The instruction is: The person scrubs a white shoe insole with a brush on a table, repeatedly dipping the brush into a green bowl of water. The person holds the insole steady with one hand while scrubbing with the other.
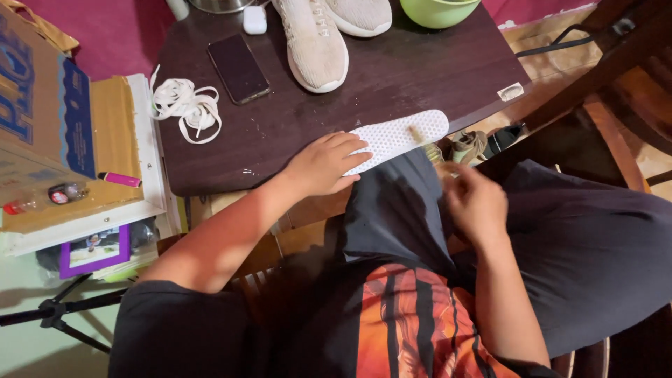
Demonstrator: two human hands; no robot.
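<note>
Left hand [323, 162] lay flat, fingers spread, pinning insole [399, 136] at counter [420, 77] edge; blurred right hand [476, 203], grip indeterminate, apparently brushing it; steady pressure needed.

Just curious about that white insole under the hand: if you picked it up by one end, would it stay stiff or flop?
The insole looks thin and perforated, so it would probably bend and feel light. Lying flat under the left hand, it seems unlikely to roll.

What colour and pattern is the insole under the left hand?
White with a fine dotted, perforated texture; the insole shows best in the head view, the left hand pressing its end.
</note>
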